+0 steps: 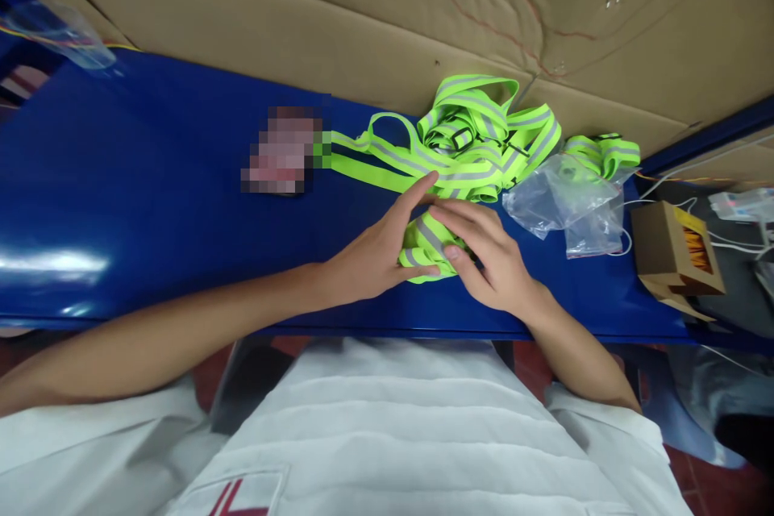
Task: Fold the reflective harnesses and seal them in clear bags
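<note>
A folded bundle of neon-yellow reflective strap (pixel 432 238) with a grey stripe lies between my hands near the table's front edge. My left hand (pixel 378 254) cups it from the left, thumb along the near side and fingers reaching over the far side. From the right, my right hand (pixel 493 254) presses its thumb and fingers onto the bundle, hiding part of it. Just beyond my hands sits a loose heap of the same reflective straps (pixel 477 129) with black buckles, and two strap lengths trail off leftward.
The blue table (pixel 151 201) runs up to a cardboard-covered wall (pixel 302 8). Left of the heap is a pixelated object (pixel 281 153). A clear plastic bag (pixel 574 201), more rolled strap (pixel 605 155) and an open cardboard box (pixel 674 250) stand at right. A clear cup (pixel 90 52) lies far left.
</note>
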A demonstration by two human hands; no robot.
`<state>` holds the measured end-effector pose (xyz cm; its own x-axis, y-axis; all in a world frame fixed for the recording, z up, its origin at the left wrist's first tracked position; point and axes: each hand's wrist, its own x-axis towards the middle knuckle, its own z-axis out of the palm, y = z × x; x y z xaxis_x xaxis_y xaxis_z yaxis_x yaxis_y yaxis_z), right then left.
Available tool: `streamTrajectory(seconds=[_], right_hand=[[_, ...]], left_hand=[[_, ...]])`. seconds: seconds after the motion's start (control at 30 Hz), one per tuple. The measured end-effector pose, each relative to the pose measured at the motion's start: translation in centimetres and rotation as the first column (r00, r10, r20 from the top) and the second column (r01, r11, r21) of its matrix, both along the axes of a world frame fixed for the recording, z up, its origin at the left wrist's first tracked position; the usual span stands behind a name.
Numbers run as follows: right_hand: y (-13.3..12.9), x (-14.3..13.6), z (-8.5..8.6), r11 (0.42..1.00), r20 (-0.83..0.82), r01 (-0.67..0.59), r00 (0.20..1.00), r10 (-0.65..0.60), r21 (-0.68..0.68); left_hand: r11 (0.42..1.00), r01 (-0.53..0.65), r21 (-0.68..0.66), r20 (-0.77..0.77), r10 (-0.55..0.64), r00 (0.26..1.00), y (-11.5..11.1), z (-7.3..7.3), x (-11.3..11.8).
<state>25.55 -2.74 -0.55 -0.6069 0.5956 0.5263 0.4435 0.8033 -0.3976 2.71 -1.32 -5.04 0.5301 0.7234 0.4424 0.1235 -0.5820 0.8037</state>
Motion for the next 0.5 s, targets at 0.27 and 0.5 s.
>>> streamTrajectory(seconds=[0.27, 0.5], right_hand=[[-0.09, -0.09, 0.18, 0.981, -0.144, 0.080, 0.984, -0.106, -0.175], [0.43, 0.33, 0.19, 0.975, -0.084, -0.061, 0.996, 0.044, -0.215]], left_hand=[[0.993, 0.033, 0.116, 0.067, -0.041, 0.997, -0.30, -0.68, 0.35], [0.991, 0.105, 0.086, 0.062, -0.111, 0.992, -0.86, -0.03, 0.48]])
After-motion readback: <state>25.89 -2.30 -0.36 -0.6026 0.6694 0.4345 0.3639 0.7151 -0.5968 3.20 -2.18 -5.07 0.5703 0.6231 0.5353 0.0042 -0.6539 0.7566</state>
